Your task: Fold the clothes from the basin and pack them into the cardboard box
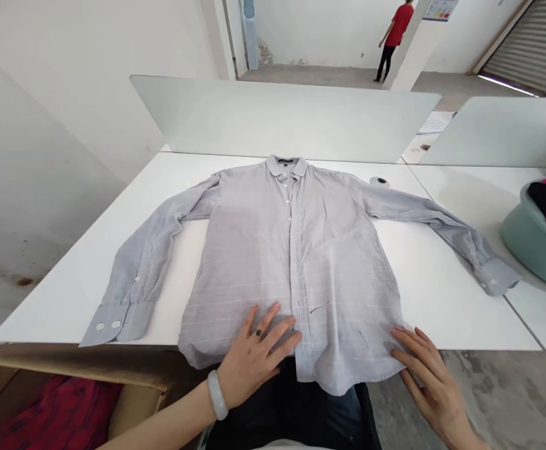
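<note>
A light grey button-up shirt [254, 244] lies spread face up, collar at the far side and both sleeves stretched outward. Its lower hem hangs over the table's near edge. My left hand [256, 350], with a ring and a pale bangle, rests with spread fingers on the lower front beside the button placket. At the hem's right corner is my right hand [429, 372]; its outstretched fingers touch the fabric from the side, and the thumb sits lower by the hem edge. Small dark marks show on the shirt's lower right front.
The white table [446, 275] carries the shirt. At right stands a pale green basin [530, 244] of clothes. Frosted dividers [282, 119] line the back. Lower left, a cardboard box [136, 409] holds red checked cloth [66, 412]. A person in red [397, 31] stands far off.
</note>
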A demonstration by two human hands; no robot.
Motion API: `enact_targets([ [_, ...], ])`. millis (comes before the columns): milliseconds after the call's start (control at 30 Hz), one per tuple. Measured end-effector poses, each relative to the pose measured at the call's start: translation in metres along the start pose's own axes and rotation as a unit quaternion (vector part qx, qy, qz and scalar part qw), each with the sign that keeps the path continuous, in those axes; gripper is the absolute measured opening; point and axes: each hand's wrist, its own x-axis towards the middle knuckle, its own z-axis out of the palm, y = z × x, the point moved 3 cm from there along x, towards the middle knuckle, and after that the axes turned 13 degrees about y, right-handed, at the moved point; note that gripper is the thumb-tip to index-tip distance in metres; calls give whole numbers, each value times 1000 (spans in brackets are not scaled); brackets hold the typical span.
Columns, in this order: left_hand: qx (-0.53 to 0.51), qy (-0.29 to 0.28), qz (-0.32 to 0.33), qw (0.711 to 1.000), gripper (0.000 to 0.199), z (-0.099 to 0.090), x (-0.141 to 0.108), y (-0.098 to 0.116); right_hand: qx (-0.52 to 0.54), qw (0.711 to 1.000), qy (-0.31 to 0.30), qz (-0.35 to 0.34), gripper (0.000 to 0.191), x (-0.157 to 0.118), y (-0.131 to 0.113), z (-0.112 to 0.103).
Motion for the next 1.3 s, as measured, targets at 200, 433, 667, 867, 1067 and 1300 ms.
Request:
enact_targets([
  [200,10,-1,5,1000,73,-1,5,4,-13,991,74,106,34,-1,-5,-1],
  [433,-13,-13,19,1000,62,4,9,2,-16,982,122,145,28,-7,-16,4],
  [667,-13,-4,20,1000,58,5,8,1,-76,974,105,187,26,0,-20,7],
  [867,-6,6,22,1000,54,5,9,0,-135,935,181,273,28,-10,-14,6],
  [1067,0,6,23,1000,51,4,9,0,-227,909,152,315,28,-29,2,-8],
  [1300,-8,3,14,1000,49,5,9,1,-225,917,91,316,31,-41,25,-28],
])
